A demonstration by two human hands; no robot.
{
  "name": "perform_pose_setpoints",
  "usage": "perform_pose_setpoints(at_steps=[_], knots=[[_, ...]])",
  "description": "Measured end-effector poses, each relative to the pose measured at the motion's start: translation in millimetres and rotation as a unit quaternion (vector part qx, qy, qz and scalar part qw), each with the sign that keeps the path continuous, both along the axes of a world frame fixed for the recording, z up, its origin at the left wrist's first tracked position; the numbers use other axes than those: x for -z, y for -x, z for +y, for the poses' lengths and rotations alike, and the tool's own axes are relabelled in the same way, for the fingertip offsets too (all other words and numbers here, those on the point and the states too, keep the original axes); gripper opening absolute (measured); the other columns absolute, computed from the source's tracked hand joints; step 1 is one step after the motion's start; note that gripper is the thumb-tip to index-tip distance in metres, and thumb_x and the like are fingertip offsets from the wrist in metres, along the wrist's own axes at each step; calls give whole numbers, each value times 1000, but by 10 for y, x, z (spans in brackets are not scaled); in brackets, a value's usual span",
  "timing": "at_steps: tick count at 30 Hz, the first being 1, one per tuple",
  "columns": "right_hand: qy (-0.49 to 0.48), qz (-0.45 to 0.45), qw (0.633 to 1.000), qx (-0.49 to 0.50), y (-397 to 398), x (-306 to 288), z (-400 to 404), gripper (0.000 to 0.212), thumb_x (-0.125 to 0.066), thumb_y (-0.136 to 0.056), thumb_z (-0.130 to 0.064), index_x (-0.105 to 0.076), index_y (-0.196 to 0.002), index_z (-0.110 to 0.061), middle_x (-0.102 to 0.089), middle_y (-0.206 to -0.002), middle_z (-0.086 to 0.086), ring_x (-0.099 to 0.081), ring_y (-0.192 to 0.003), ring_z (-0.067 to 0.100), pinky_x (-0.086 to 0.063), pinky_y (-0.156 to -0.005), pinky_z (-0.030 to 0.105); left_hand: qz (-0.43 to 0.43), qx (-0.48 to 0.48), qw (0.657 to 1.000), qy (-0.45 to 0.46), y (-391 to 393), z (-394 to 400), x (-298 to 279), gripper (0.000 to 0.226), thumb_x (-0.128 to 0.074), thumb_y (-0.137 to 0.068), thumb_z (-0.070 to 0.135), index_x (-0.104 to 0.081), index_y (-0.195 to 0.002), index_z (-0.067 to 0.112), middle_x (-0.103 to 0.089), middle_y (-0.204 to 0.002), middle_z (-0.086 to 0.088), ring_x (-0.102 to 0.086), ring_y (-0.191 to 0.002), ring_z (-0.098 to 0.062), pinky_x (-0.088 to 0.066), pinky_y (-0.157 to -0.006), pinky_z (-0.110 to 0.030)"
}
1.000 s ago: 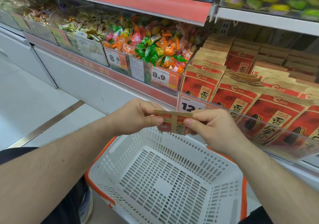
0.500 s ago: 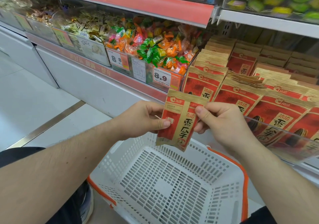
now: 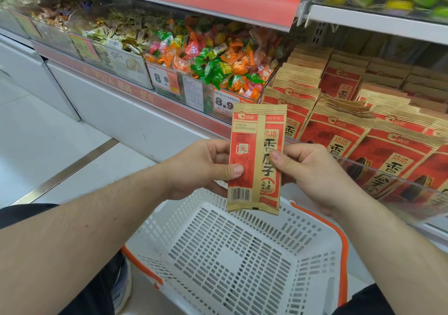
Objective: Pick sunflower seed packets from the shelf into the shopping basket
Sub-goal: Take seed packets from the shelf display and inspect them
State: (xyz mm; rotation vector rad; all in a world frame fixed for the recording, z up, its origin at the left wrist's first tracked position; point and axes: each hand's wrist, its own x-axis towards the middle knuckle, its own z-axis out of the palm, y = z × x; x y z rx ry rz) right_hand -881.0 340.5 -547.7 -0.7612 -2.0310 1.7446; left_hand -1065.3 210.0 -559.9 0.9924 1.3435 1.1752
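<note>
A red and tan sunflower seed packet (image 3: 256, 145) stands upright in front of me, its back with the barcode facing me. My left hand (image 3: 201, 169) pinches its left edge with thumb in front. My right hand (image 3: 312, 171) pinches its right edge the same way. Below the packet sits a white perforated shopping basket (image 3: 242, 261) with orange handles, nothing inside it. Rows of the same seed packets (image 3: 378, 125) stand on the shelf at the right, behind a clear lip.
Bins of wrapped candies (image 3: 218, 65) with price tags fill the shelf to the left of the seeds. A white cabinet base (image 3: 116, 120) runs under the shelf. Pale floor tiles with a metal strip (image 3: 68, 169) lie at the left.
The packet has turned from lying flat and edge-on to standing upright and has risen above the basket. Both hands kept hold of it.
</note>
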Motion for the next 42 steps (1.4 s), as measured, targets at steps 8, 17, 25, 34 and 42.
perform_pose_setpoints(at_steps=[8, 17, 25, 34, 42], knots=[[35, -64, 995, -69, -38, -44, -9, 46, -67, -72, -32, -70, -106, -2, -74, -95, 23, -64, -78, 32, -54, -65, 34, -24, -56, 998, -25, 39, 18, -46, 45, -73, -85, 22, -61, -125, 5, -73, -111, -17, -73, -95, -33, -62, -74, -48], [69, -66, 988, -118, -61, -36, 25, 47, -84, -74, -28, -68, -111, -3, -73, -101, 24, -67, -83, 34, -57, -62, 29, -86, 50, 995, 26, 52, -10, -17, 50, -67, -77, 5, -55, -126, 5, -73, -106, -16, -75, -83, -26, -62, -60, -33], [119, -33, 976, -181, -94, -15, 107, 81, -95, -52, -41, -64, -117, -3, -71, -104, 27, -71, -75, 28, -58, -60, 29, -120, 95, 988, 7, 107, -14, -15, 81, -94, -60, 29, -56, -128, 6, -72, -112, -18, -75, -86, -27, -63, -62, -35], [-65, -122, 988, -63, 26, 4, -127, 28, -80, -77, -1, -68, -101, -11, -74, -77, 14, -72, -66, 24, -55, -61, 38, 115, -93, 987, 60, -18, 25, 35, 43, -65, -95, 16, -52, -135, 24, -70, -112, -3, -71, -101, -18, -59, -88, -47], [-200, -215, 952, -85, 129, 86, -310, 27, -85, -72, -37, -67, -89, -27, -73, -77, -5, -68, -65, 11, -58, -70, 40, 59, -98, 990, 79, -121, 52, 92, 43, -81, -80, 24, -59, -117, 26, -69, -105, 3, -72, -95, -16, -58, -90, -42]])
